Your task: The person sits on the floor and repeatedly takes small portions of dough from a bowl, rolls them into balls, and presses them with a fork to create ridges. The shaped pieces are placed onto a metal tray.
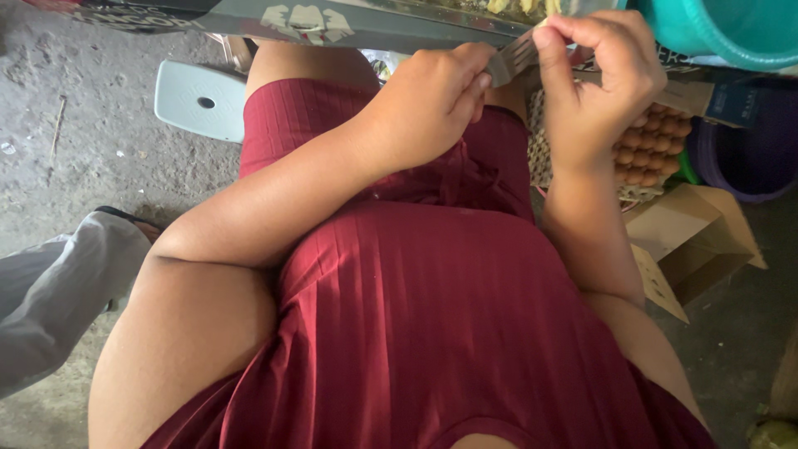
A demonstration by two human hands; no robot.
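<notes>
My left hand (432, 100) is closed around the handle of a metal knife (515, 54), its flat blade pointing up and right. My right hand (603, 75) pinches a small pale yellow piece (544, 23) against the blade tip, fingers curled over it. Both hands are held above my lap, which is covered by a dark red ribbed dress (432, 299). What exactly the pale piece is cannot be told; most of it is hidden by my fingers.
A tray of brown eggs (657, 145) lies under my right hand. A teal basin (731, 33) and a purple tub (748, 158) stand at the right, an open cardboard box (698, 241) below. A pale stool (199, 100) and another person's grey-trousered leg (58, 291) are left.
</notes>
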